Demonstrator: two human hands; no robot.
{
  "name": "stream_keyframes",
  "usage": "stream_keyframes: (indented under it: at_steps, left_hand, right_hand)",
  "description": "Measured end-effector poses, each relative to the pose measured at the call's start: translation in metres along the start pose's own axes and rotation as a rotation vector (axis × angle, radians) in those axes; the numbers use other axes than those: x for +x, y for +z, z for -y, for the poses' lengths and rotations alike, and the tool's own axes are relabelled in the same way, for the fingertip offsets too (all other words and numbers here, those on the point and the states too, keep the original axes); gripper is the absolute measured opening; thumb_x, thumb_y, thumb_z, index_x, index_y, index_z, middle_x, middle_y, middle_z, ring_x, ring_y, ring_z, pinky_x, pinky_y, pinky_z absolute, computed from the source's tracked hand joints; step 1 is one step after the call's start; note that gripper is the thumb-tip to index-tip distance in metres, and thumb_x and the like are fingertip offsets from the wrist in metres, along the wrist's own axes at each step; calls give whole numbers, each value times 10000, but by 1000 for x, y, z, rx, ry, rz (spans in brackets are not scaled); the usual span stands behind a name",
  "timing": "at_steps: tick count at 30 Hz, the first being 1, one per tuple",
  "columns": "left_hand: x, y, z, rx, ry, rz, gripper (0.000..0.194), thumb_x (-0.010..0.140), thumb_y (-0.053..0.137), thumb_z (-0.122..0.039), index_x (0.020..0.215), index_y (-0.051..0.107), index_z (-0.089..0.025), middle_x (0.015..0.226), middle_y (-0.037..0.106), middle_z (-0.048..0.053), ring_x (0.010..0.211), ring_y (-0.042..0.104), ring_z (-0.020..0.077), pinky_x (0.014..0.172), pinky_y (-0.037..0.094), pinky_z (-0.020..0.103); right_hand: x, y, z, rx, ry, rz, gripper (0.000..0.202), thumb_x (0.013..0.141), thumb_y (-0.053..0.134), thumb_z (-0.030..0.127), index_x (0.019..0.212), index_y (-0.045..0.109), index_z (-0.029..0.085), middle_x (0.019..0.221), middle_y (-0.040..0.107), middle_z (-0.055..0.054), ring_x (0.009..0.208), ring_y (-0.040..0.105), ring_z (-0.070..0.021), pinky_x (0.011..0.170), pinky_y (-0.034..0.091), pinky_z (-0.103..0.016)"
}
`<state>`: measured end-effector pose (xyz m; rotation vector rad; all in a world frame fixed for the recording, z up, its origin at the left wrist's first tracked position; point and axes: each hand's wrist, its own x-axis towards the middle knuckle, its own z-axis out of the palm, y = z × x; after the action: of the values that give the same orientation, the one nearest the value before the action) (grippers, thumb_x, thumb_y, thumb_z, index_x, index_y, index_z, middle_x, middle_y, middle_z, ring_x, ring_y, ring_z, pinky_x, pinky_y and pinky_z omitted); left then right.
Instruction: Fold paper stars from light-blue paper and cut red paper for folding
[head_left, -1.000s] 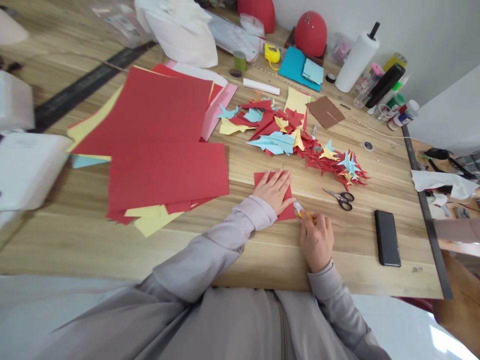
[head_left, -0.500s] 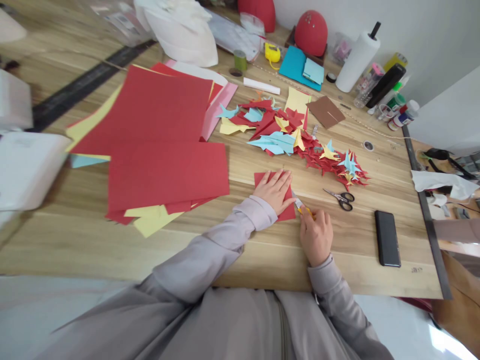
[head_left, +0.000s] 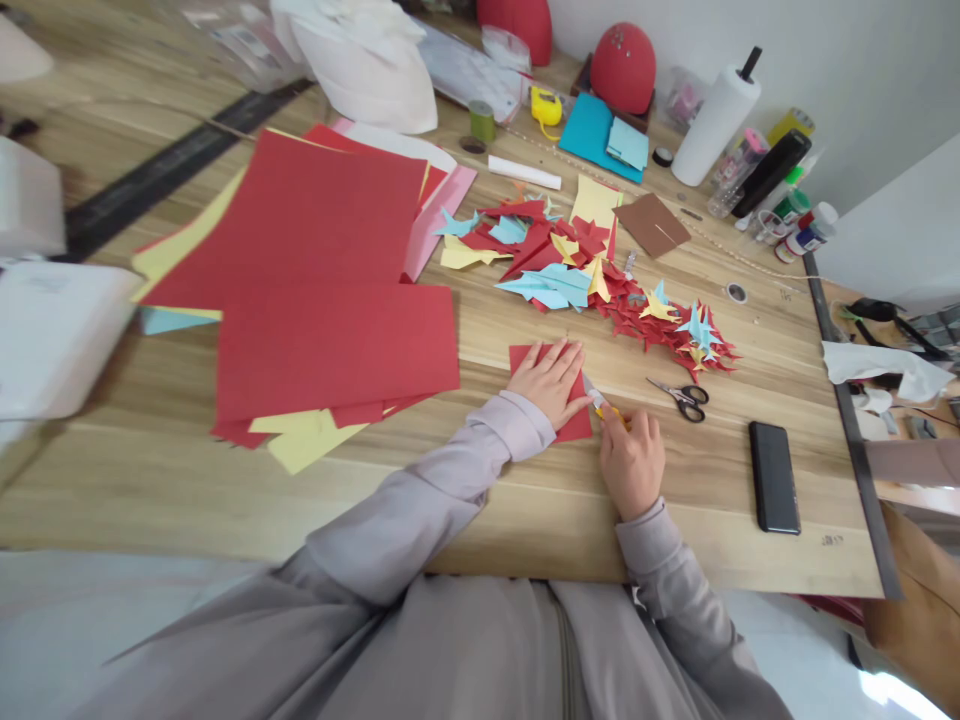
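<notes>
Cutting a red paper square on the wooden table

Left hand [head_left: 550, 380] lies flat, fingers spread, on the red square [head_left: 574, 428] near the table's near edge; right hand [head_left: 632, 462] pinches a yellow craft knife [head_left: 604, 408] touching its right edge.

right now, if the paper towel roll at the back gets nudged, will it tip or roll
The paper towel roll stands tall and upright on a holder, so it probably tips rather than rolls. It looks light, and the bottles crowded beside it would likely get knocked.

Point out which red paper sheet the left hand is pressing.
The small red paper piece under the left hand, nearest the table edge; the large red sheets lie untouched farther left.
</notes>
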<state>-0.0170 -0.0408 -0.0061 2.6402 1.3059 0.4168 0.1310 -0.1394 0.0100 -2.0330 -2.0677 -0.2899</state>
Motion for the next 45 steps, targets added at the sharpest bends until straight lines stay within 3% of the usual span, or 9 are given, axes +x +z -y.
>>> stream_keyframes:
  at_steps: [45]
  left_hand:
    - [1, -2, -1, 17, -5, 19, 691, 893, 323, -543, 1420, 314, -96, 1493, 307, 116, 1396, 217, 275, 1143, 108, 470]
  right_hand:
    - [34, 9, -1, -26, -18, 1, 307, 895, 467, 267, 1152, 634, 248, 852, 493, -82, 773, 391, -201, 666, 320, -301]
